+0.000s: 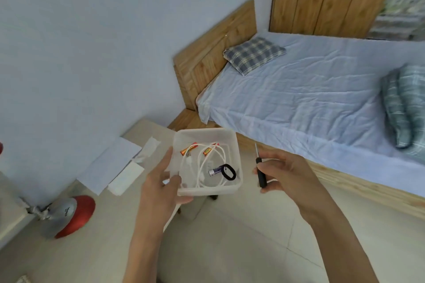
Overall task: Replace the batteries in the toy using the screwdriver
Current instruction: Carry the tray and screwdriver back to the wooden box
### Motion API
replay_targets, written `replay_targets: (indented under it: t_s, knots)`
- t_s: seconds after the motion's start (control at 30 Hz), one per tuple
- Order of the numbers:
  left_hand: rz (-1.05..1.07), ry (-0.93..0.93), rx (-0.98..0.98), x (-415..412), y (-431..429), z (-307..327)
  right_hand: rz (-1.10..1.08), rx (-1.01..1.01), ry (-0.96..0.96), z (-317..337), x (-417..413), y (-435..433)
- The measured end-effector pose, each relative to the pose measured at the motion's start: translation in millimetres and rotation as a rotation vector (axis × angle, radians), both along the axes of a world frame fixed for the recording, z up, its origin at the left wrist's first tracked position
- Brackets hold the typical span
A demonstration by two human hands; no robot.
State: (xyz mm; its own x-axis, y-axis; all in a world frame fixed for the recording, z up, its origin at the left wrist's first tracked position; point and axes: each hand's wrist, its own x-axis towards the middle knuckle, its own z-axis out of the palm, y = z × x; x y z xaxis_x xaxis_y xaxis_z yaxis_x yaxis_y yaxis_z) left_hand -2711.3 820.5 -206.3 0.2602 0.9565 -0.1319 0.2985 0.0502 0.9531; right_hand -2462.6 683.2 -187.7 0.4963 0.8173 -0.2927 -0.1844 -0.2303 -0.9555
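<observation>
Beside the bed (299, 103), left hand (161, 186) grips a clear box (237, 151); right hand (289, 174) clasps the screwdriver (261, 173), tip up.

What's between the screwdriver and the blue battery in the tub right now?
In the head view, the black ring and the tub wall lie between the blue battery and the screwdriver held by the right hand.

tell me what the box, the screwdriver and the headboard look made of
Box: likely plastic, frosted and translucent; its walls look milky and thin.
Screwdriver: matte black handle, plastic or rubber, cannot tell which; the thin grey shaft looks like metal.
Headboard: wood or wood-look veneer, with clear grain and a soft sheen.
</observation>
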Motion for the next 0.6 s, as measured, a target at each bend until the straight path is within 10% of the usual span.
replay_targets:
  t_s: [0.6]
  knots:
    - [-0.662,-0.039,0.059,397.5,-291.8,2.3,-0.710,0.054,-0.027,4.9,255.8,-426.6]
